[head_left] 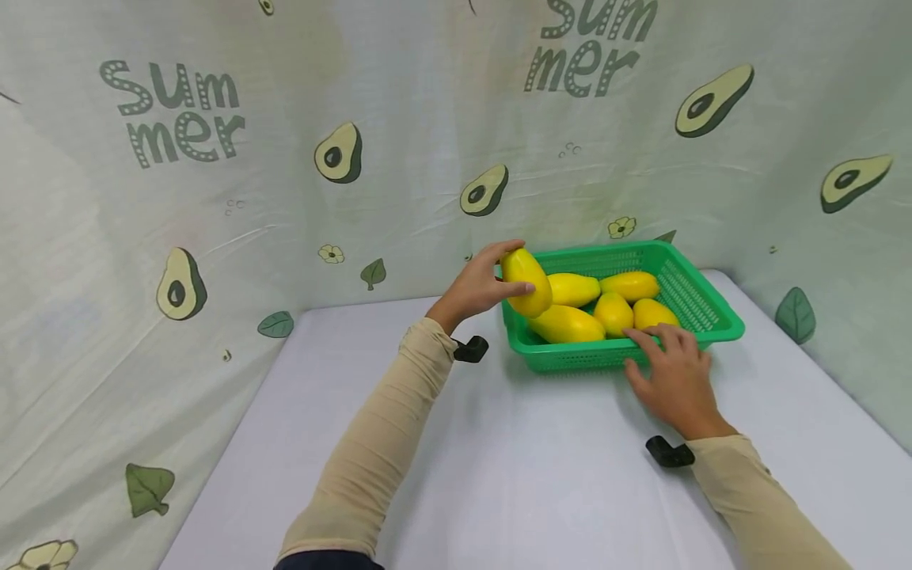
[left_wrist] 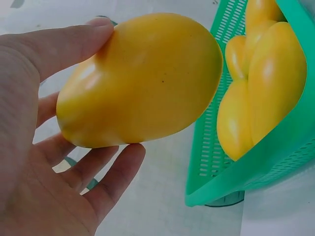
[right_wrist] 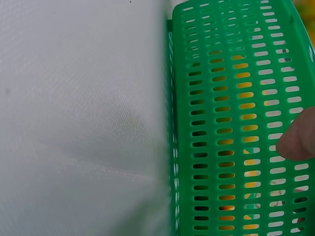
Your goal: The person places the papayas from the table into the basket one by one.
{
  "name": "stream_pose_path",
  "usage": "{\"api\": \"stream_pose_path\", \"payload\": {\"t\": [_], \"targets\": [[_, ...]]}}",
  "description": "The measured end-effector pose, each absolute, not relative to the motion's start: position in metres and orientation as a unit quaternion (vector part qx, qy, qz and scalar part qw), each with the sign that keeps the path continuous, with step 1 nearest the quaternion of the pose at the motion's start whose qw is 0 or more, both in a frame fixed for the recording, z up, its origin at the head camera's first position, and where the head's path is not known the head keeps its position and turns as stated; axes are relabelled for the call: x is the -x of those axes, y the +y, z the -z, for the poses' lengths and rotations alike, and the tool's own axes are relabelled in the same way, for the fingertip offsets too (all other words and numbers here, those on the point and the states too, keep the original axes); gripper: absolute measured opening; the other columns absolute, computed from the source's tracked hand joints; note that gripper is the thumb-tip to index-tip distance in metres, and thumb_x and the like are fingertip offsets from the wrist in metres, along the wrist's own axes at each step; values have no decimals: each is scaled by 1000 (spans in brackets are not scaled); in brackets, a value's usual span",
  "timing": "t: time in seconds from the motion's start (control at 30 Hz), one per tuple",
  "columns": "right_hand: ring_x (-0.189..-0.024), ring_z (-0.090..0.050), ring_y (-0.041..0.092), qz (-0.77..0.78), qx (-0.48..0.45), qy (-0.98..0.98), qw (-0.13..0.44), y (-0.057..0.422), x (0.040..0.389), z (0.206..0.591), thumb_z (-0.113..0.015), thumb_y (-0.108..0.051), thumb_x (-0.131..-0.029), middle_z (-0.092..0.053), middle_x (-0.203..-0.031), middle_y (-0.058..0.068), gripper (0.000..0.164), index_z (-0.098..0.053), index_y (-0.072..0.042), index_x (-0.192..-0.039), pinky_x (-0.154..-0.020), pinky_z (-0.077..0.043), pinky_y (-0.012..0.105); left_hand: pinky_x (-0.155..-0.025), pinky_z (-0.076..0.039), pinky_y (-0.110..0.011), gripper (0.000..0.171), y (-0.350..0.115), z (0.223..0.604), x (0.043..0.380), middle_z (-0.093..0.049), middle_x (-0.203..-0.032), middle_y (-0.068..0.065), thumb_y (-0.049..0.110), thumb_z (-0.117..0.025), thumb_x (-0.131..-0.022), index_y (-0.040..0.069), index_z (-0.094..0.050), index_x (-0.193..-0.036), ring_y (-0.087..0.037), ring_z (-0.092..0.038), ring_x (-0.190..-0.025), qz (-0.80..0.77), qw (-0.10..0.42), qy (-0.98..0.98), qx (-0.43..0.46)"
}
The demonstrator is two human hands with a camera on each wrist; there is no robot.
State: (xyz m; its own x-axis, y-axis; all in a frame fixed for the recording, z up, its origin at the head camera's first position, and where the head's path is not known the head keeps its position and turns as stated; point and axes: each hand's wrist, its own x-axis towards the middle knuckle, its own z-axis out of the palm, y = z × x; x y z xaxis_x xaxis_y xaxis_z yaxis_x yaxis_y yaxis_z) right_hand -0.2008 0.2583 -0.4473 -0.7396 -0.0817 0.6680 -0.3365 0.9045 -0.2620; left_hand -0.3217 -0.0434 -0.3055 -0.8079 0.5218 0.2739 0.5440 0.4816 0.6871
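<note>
My left hand (head_left: 479,286) holds a yellow mango (head_left: 528,283) over the left end of a green plastic basket (head_left: 712,305). In the left wrist view the same mango (left_wrist: 142,81) is gripped between the thumb above and the fingers below, beside the basket wall (left_wrist: 204,147). At the basket's front right, my right hand (head_left: 675,380) grips the rim, fingers over the top and thumb outside. The right wrist view shows only the thumb (right_wrist: 299,135) against the slotted wall (right_wrist: 236,118). Several more mangoes (head_left: 568,324) lie inside the basket.
The basket stands near the back right of a white-covered table (head_left: 499,475). Behind it hangs a pale cloth (head_left: 413,95) printed with avocados, leaves and lettering. A black wrist camera (head_left: 471,349) sits on the left wrist, another wrist camera (head_left: 670,451) on the right.
</note>
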Motion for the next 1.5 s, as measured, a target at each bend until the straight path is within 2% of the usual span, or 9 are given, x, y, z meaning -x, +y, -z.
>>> {"api": "stream_pose_path", "payload": {"t": [0.17, 0.47, 0.97, 1.27, 1.5], "targets": [[-117, -38, 48, -187, -113, -915, 340, 257, 202, 448, -73, -13, -83, -51, -123, 21, 46, -62, -10, -128, -72, -33, 65, -100, -46, -32, 69, -44, 303, 321, -45, -148, 0, 35, -77, -89, 21, -47, -150, -17, -47, -124, 389, 16, -863, 321], [-118, -37, 48, -191, -113, -917, 331, 254, 202, 446, -73, -13, -83, -51, -123, 21, 46, -61, -9, -128, -74, -32, 67, -100, -47, -35, 46, -53, 307, 321, -52, -142, 3, 37, -66, -98, 19, -58, -139, -15, -50, -127, 392, 16, -865, 312], [-117, -37, 49, -185, -103, -921, 326, 258, 199, 447, -74, -12, -82, -51, -123, 22, 47, -61, -9, -128, -73, -32, 67, -99, -48, -39, 41, -95, 347, 307, -62, -130, 1, 38, -60, -101, 16, -60, -135, -14, -56, -120, 437, 8, -854, 282], [-119, -38, 50, -171, -99, -938, 284, 262, 197, 443, -73, -16, -86, -51, -125, 24, 48, -60, -10, -132, -78, -35, 75, -96, -50, -39, 33, -130, 381, 297, -66, -122, 4, 33, -62, -101, 15, -64, -129, -14, -60, -113, 458, 6, -855, 243], [-119, -41, 49, -142, -95, -949, 263, 266, 194, 433, -69, -18, -89, -55, -127, 26, 46, -60, -9, -133, -76, -39, 74, -95, -50, -42, 33, -151, 397, 296, -67, -118, 4, 34, -62, -101, 16, -64, -129, -16, -61, -112, 446, -11, -868, 218]]}}
